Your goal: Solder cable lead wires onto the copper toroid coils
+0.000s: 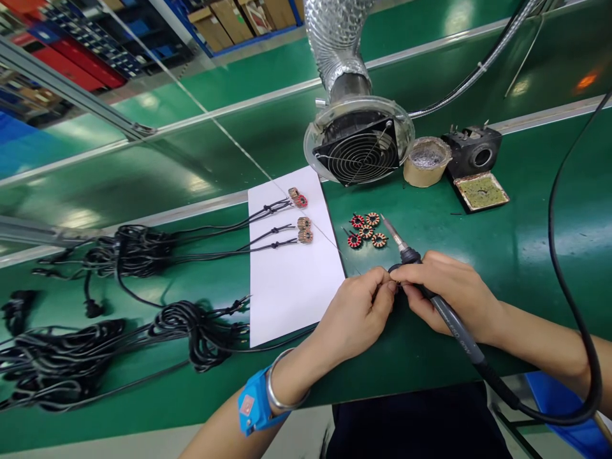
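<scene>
Head view: shows left hand (358,312) just right of white sheet (287,280), pinching small part (398,283), mostly hidden, between thumb and forefinger. Shows right hand (452,293) farther right of the sheet, curled around soldering iron (452,319), with thumb and finger close to the same part. Shows five ring coils (362,231) just right of the sheet; four wound coils (304,223) on its far half; black cables (184,315) left of it, some reaching onto it; fan (361,153) beyond its far right corner.
</scene>
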Motion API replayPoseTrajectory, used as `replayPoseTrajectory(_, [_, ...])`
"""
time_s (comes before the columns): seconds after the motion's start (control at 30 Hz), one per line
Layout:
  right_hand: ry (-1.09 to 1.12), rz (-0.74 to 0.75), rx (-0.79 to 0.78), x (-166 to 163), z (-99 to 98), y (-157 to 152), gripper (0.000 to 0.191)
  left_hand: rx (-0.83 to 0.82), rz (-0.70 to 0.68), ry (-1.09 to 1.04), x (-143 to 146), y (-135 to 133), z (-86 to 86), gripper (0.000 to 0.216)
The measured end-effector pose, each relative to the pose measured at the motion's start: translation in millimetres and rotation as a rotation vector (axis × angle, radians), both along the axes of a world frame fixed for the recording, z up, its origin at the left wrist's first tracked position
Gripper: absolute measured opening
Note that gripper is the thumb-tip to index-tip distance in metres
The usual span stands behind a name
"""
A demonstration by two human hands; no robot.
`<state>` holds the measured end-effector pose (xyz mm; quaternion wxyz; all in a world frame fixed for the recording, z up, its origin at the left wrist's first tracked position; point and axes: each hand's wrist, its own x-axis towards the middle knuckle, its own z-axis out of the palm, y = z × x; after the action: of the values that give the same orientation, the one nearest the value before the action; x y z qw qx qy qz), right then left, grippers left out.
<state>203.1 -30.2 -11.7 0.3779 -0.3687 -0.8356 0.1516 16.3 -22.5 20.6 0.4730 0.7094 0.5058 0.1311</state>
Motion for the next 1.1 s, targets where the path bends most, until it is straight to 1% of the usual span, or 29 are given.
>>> replayPoseTrajectory(0.1, [0.011,0.0,-0.015,0.3,0.4,0.0,0.026,-0.062,0.029,-0.061,-1.8,1.1,-3.1,0.03])
replayPoseTrajectory(0.2, [0.034,0.017,-0.055,1.0,2.3,0.8,0.023,-0.13,0.025,-0.112,-3.8,2.1,-5.6,0.028])
replayPoseTrajectory(0.3, [0.043,0.054,-0.091,1.9,3.6,0.4,0.028,-0.183,0.004,-0.145,-5.0,2.3,-7.5,0.027])
replayPoseTrajectory(0.43, [0.04,0.077,-0.061,1.8,5.1,-2.4,0.036,-0.192,0.007,-0.169,-4.9,1.2,-9.5,0.029])
replayPoseTrajectory(0.6, [0.034,0.073,0.008,1.1,5.9,-3.5,0.03,-0.209,-0.005,-0.163,-4.1,1.5,-8.4,0.029])
replayPoseTrajectory(0.67, [0.025,0.098,0.033,1.0,4.4,-2.6,0.027,-0.298,-0.007,-0.184,-3.8,3.4,-7.1,0.026])
replayPoseTrajectory(0.8, [-0.045,0.145,0.149,0.6,-0.2,1.0,0.026,-0.563,0.018,-0.274,-2.1,8.6,-5.5,0.02])
replayPoseTrajectory(0.87, [-0.059,0.131,0.174,1.3,-0.6,3.4,0.026,-0.609,0.077,-0.312,0.1,10.0,-5.7,0.019])
replayPoseTrajectory(0.93, [-0.052,0.099,0.132,4.2,2.6,4.8,0.025,-0.605,0.159,-0.343,3.6,9.8,-6.6,0.018])
replayPoseTrajectory(1.03, [0.033,-0.02,0.061,13.6,14.0,2.4,0.025,-0.564,0.259,-0.358,9.6,7.6,-9.1,0.018])
replayPoseTrajectory(1.1, [0.13,-0.12,0.031,22.3,22.2,-2.6,0.033,-0.533,0.307,-0.349,13.0,6.0,-11.3,0.017])
